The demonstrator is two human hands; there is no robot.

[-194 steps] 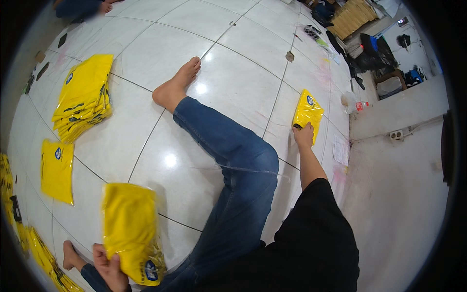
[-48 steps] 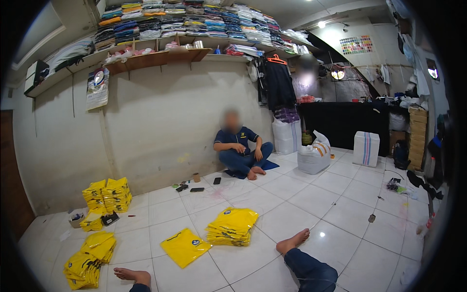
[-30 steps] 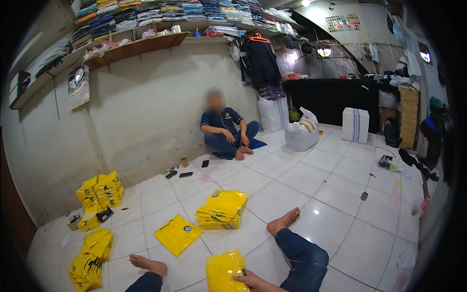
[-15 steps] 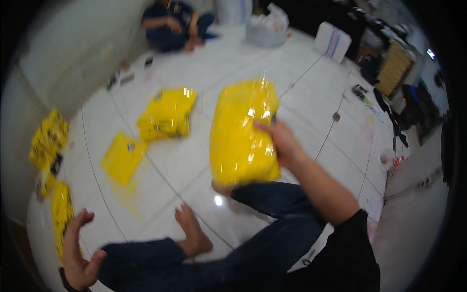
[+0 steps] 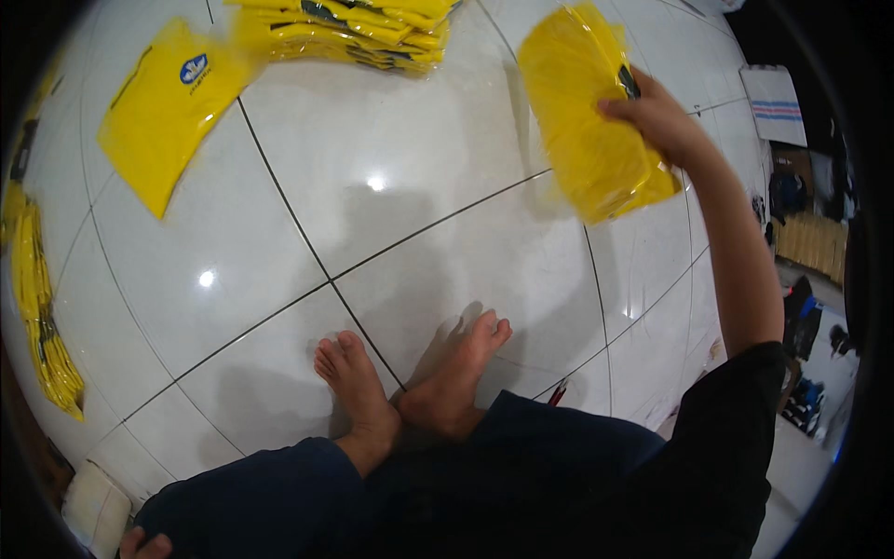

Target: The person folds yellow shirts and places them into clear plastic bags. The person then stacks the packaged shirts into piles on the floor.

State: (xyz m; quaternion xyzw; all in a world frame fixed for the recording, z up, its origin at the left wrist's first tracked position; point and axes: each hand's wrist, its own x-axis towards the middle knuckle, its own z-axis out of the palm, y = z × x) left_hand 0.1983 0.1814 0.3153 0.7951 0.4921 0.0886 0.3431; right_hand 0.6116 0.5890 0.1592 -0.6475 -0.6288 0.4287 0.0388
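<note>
My right hand (image 5: 656,121) grips a bundle of yellow plastic-bagged garments (image 5: 591,140) in the air at the right, thumb across its face. My left hand (image 5: 144,546) shows only its fingertips at the bottom left edge, slightly apart, beside my trouser leg, holding nothing visible. A single flat yellow bagged garment (image 5: 172,112) with a blue-and-white emblem lies on the tiled floor (image 5: 438,149) at the upper left. A stack of similar packets (image 5: 354,37) sits at the top, and another yellow pile (image 5: 47,326) runs along the left.
My bare feet (image 5: 363,401) are drawn in at the bottom centre. A thin red object (image 5: 559,391) lies behind my right leg. A white cushion-like item (image 5: 98,512) is at the lower left. A striped white sack (image 5: 775,104), cardboard (image 5: 808,250) and clutter line the right side.
My view has tipped down from the room to the floor. I have picked up the bundle with my right hand and moved it rightward. My left hand has dropped toward the bottom edge.
</note>
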